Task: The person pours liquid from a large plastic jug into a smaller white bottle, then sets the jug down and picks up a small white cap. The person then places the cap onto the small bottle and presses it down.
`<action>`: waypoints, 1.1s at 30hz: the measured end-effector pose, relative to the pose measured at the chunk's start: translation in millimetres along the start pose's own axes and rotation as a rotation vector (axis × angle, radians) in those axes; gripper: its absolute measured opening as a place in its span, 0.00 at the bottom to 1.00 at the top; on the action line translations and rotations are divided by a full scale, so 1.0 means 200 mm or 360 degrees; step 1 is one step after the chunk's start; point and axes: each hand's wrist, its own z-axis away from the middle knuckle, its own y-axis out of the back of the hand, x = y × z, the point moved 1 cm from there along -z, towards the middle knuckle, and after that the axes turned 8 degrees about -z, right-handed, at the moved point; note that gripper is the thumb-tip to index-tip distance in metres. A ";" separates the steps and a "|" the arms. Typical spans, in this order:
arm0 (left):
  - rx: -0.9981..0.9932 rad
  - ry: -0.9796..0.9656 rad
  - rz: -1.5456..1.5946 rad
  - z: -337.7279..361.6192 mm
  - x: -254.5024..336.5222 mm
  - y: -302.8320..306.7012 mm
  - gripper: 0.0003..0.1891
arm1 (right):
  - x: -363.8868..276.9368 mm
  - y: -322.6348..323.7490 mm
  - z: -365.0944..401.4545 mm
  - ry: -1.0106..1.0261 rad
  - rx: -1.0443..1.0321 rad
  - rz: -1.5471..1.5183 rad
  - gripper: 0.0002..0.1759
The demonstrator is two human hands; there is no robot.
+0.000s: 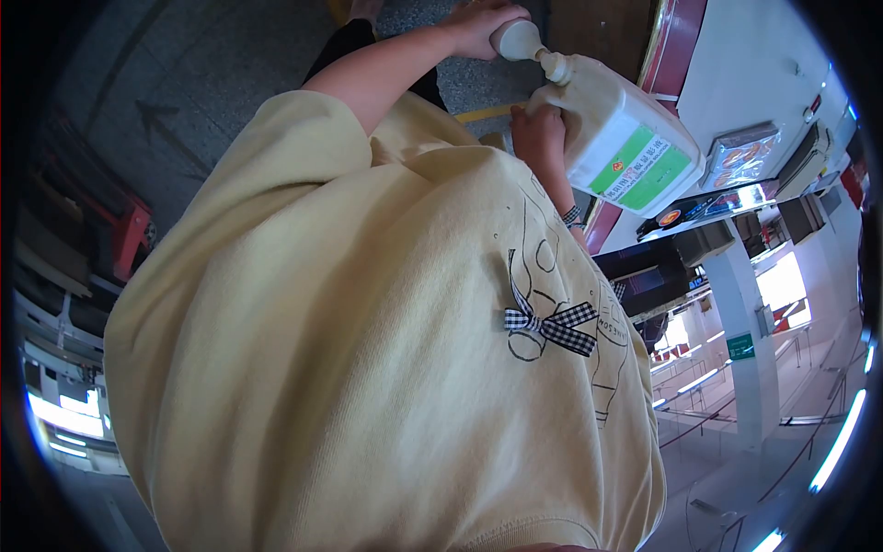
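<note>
Beside the table [679,46], our left hand [478,28] grips the cup [515,40]; our right hand [541,136] grips the jug [630,133], best tilted slowly.

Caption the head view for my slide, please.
The right hand holds a white jug tipped toward a pale cup in the left hand.

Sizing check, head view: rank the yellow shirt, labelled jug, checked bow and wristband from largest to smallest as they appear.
1. Yellow shirt, filling much of the view
2. Labelled jug
3. Checked bow
4. Wristband, smallest by its visible part
</note>
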 end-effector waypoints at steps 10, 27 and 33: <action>-0.0021 -0.0021 0.0027 -0.01 -0.03 -0.03 0.38 | 0.02 -0.02 0.00 0.0085 0.0122 0.0022 0.24; -0.0011 -0.0011 0.0010 -0.01 -0.03 -0.02 0.38 | 0.02 -0.02 0.00 0.0090 0.0110 0.0093 0.25; -0.0056 0.0027 0.0010 -0.01 -0.02 -0.01 0.39 | 0.05 -0.04 -0.01 0.0097 0.0168 0.0053 0.24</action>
